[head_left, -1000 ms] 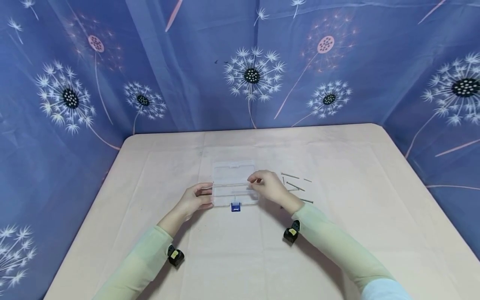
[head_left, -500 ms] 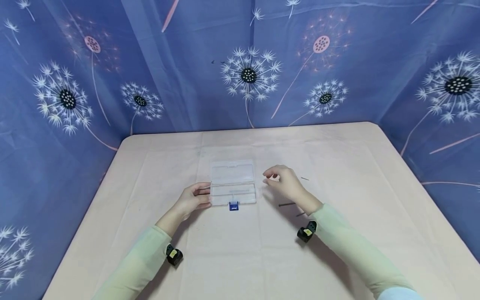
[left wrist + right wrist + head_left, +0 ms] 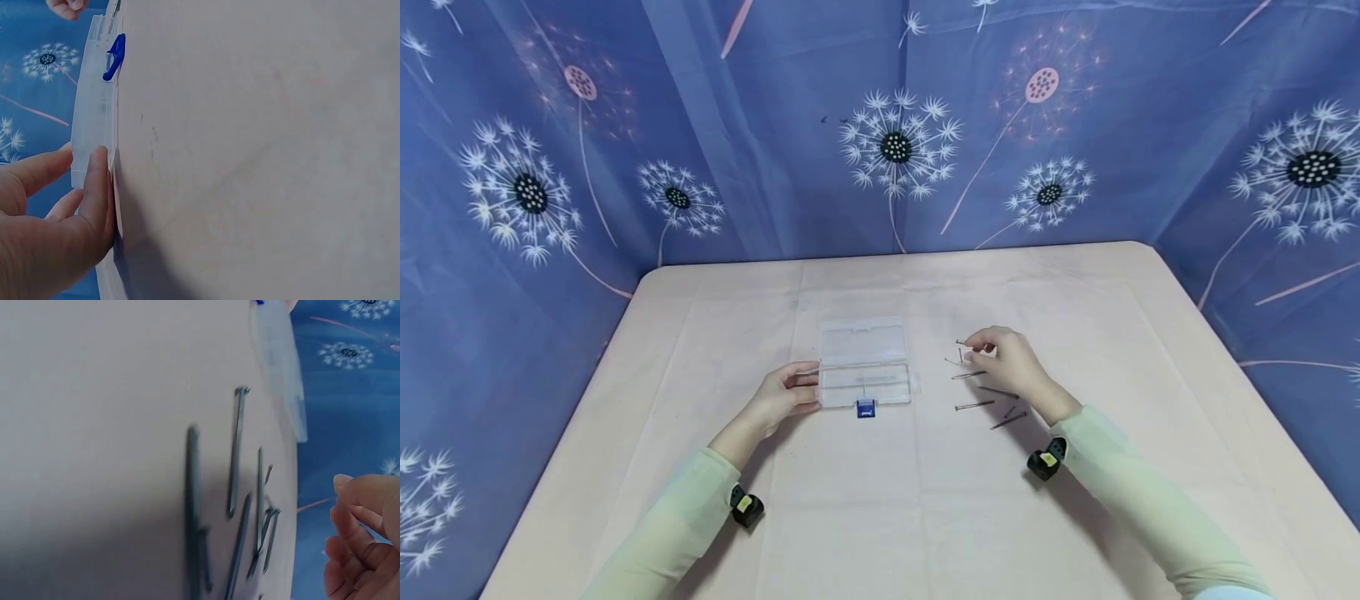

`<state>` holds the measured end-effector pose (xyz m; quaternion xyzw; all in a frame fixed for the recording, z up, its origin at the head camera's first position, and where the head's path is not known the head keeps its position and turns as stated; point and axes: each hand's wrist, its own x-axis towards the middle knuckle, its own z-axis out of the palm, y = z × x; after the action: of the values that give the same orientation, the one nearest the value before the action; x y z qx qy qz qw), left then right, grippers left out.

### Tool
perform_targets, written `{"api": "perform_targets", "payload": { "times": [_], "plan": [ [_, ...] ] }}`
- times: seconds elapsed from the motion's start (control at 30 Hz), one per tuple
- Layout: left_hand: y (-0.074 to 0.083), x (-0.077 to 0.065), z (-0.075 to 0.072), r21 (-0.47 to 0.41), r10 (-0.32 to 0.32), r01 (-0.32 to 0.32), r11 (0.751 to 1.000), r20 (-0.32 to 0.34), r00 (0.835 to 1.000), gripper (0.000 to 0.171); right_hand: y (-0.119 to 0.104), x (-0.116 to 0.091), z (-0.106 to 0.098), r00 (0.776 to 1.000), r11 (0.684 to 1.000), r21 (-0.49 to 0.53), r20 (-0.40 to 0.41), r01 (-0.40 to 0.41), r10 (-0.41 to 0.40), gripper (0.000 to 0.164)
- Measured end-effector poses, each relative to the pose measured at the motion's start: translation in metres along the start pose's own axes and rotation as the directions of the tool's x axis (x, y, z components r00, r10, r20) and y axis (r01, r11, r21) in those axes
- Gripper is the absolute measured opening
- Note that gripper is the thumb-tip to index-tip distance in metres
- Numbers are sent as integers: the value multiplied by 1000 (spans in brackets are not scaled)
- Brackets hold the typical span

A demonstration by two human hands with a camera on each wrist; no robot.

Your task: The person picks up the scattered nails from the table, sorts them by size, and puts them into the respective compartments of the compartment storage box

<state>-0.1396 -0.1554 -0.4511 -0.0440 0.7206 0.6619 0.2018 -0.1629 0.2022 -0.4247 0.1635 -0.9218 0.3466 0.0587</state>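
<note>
Right hand shifts rightward since the earlier frame, to the loose nails; its fingers are loosely curved, and whether they touch one we cannot tell. We observe the left hand pinching the left end of the open clear box, which lies on the tabletop beside the nails.

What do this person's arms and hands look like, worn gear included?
The left hand and right hand are ungloved. Both sleeves are long and pale green, with a small, black, boxy device marked yellow by each cuff.
</note>
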Motion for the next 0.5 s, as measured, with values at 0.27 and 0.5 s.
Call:
{"api": "perform_targets", "payload": {
  "times": [0.27, 0.5],
  "plan": [
    [0, 0, 0, 21, 3, -3, 1000, -10, 1000, 55, 19, -3, -6, 994, 997, -30, 80, -69, 71, 14],
    [0, 1, 0, 22, 3, -3, 1000, -18, 1000, 55, 35, -5, -8, 988, 999, -2, 151, -45, 45, 6]
  ]
}}
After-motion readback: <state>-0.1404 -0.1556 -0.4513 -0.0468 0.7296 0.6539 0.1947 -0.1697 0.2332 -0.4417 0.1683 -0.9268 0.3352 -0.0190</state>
